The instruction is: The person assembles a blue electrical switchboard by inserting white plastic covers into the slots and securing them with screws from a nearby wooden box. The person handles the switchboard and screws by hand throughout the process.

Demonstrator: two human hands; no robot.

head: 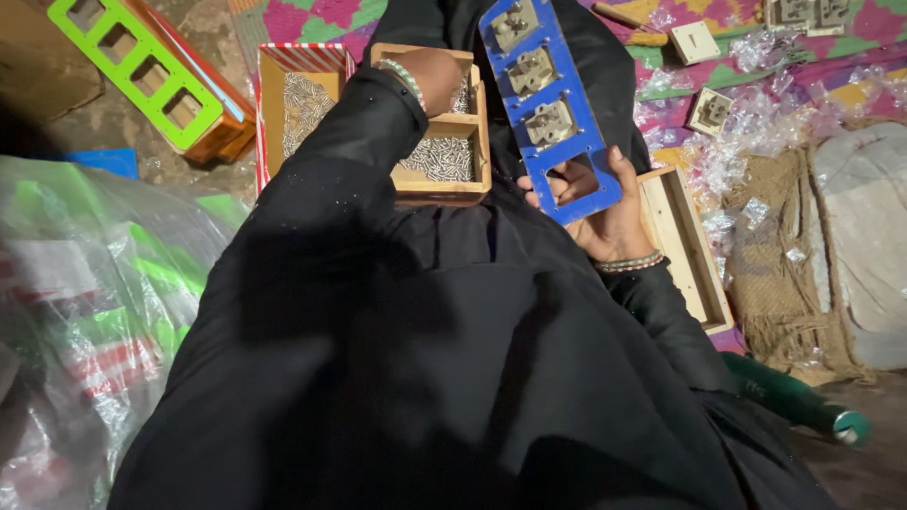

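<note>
Right hand (605, 222) at about four o'clock of centre, gripping the lower end of a long blue plastic frame with four square openings (553, 104), fingers clamped on its bottom edge, thumb showing through the empty lowest opening. Frame tilted, running up toward twelve o'clock; upper three openings filled with pale square switch parts with metal contacts (549, 121). Beaded bracelet (631, 263) round the right wrist.

Left hand (436, 77) at eleven o'clock, reaching into a small open wooden box with two compartments (442, 184), hand down in the far compartment; fingers hidden behind the wrist, so apart or together cannot be told. Near compartment full of small silvery screws (439, 159). Just left of it, at ten o'clock, a red-and-white striped cardboard box (274, 85) holding more silvery metal pieces.

Beside the right hand at three o'clock, a shallow empty wooden tray (694, 255). Up at one to two o'clock, loose pale switch parts (710, 110) and crumpled clear plastic wrappers (756, 132) scattered over a bright woven mat (312, 19). At ten o'clock far corner, a green plastic frame with square openings (132, 66) lying on a brown box. Black sleeves and lap filling the lower half; clear plastic bag (85, 312) at eight o'clock; green bottle (803, 406) at four o'clock.
</note>
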